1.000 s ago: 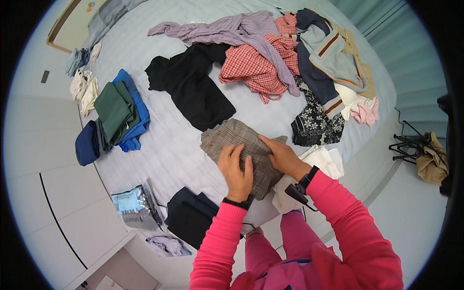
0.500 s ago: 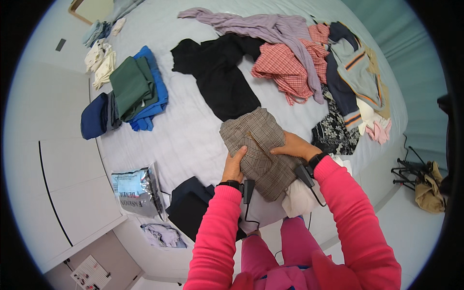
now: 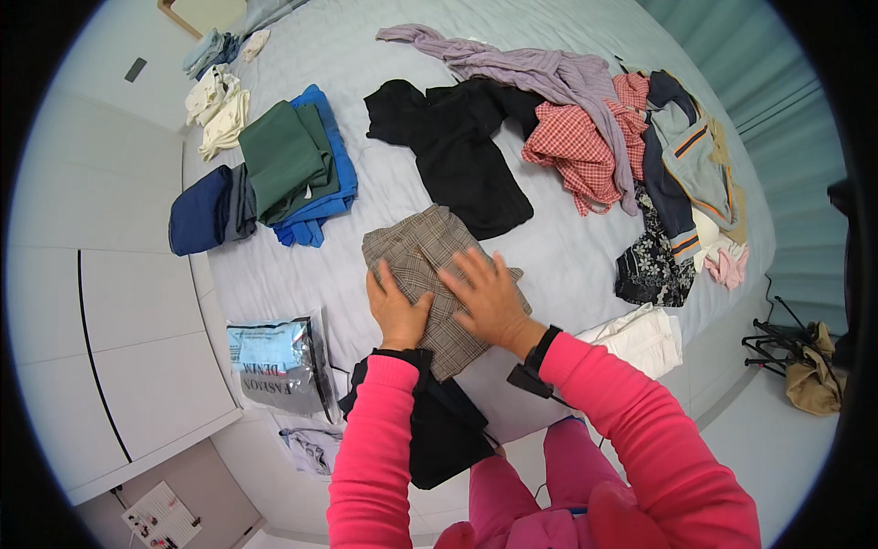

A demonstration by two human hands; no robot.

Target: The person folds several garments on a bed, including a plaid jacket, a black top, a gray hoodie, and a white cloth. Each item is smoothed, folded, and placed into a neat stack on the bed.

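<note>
Fingers [image 3: 386, 277] spread: your left hand [image 3: 400, 318], right hand [image 3: 501, 309] on plaid cloth [image 3: 448, 340].
Black garment [image 3: 468, 165], 12 o'clock; glossy pouch [image 3: 279, 389], 8; folded green cloth [image 3: 282, 160], 10.

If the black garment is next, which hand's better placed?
Right, probably. The right hand is over the plaid cloth with its fingers near the black garment's lower edge; the left hand, at the cloth's left side, is farther off.
</note>
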